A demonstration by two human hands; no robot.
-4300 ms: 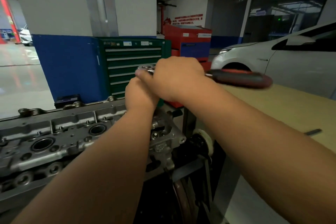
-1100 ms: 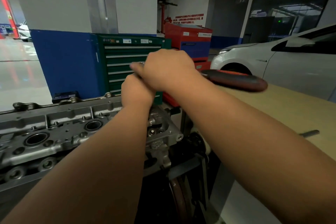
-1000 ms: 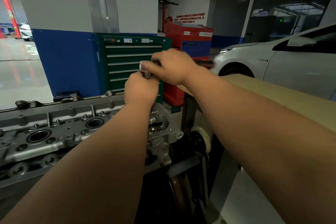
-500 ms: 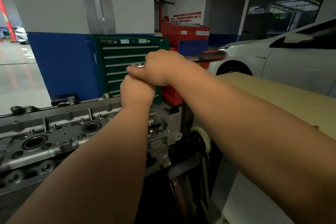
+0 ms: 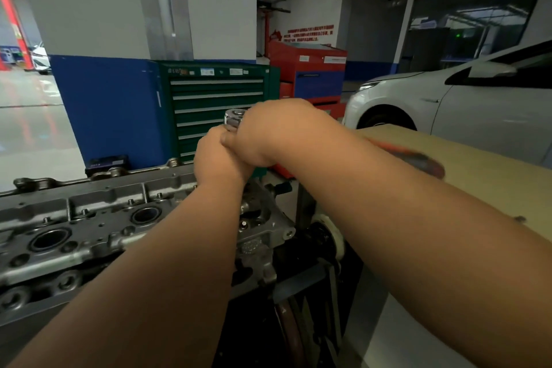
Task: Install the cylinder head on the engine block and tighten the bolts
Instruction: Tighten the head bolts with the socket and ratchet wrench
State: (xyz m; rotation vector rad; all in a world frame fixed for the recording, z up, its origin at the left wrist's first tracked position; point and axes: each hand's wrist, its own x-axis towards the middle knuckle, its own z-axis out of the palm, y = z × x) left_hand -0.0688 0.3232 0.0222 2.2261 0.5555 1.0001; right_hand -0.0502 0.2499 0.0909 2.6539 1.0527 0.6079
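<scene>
Step in hand, by my read: running down a head bolt at the R end of the grey cast-aluminium cylinder head [image 5: 89, 218]. The head sits seated on the engine block. Block itself is mostly lost under arms & shadow.

R hand [image 5: 268, 131] is curled over the neck of the chrome-headed ratchet wrench w/ red-and-black handle [image 5: 234, 120], palm on top, fingers wrapped down. L hand [image 5: 222, 158] is a closed fist just under the ratchet head, touching the R hand. It prob. wraps the extension bar, but bar, socket & bolt are all hidden.

To do it well:
- L hand holds the bar plumb over the bolt so the socket doesn't tilt off.
- R palm presses down on the head.
- A grip this near the head gives little leverage, fine for spinning down. For final torque, shift out to the handle grip.
- Tighten in stages, across the bolt pattern. Can't tell how many bolts are done.

Around: the handle trails off blurred behind the R forearm, above the tan flat bench top [image 5: 478, 170] close on the R. That bench limits the swing. Behind stand a green steel drawer cabinet [image 5: 215, 98] & a red tool cabinet [image 5: 310, 78], and a white car [image 5: 463, 110] is parked well apart.
</scene>
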